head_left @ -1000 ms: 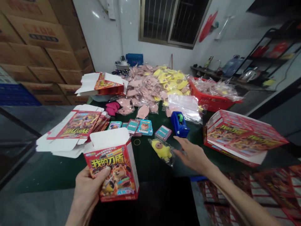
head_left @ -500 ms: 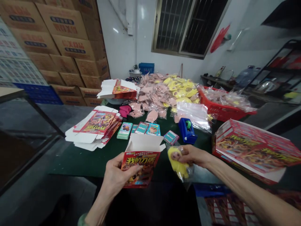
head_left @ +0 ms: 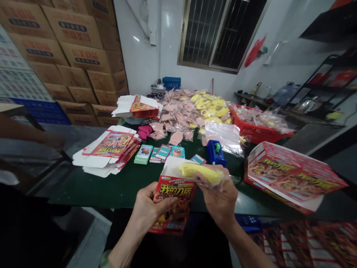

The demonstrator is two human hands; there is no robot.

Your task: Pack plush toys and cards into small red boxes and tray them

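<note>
My left hand (head_left: pixel 149 208) is wrapped round a red printed box (head_left: pixel 177 197), its thumb across the front and its white top flap raised. In my right hand (head_left: pixel 221 195) is a yellow plush toy (head_left: pixel 202 173) in a clear plastic bag. The toy lies sideways over the box's open top, in front of the flap; how far it reaches inside I cannot tell. Just beyond the box are stacks of cards (head_left: pixel 143 154) and a blue tape dispenser (head_left: pixel 216 153).
Flat printed cartons (head_left: pixel 107 147) lie at the left, filled boxes (head_left: pixel 292 175) at the right. Behind are bagged pink and yellow toys (head_left: pixel 178 111), a red basket (head_left: pixel 251 128) and plastic bags (head_left: pixel 223 136). A blurred person's arm (head_left: pixel 30 130) shows at the left edge.
My right hand has brought the bagged yellow toy left and up to the box's mouth, turning it sideways. A person's arm has appeared at the left edge.
</note>
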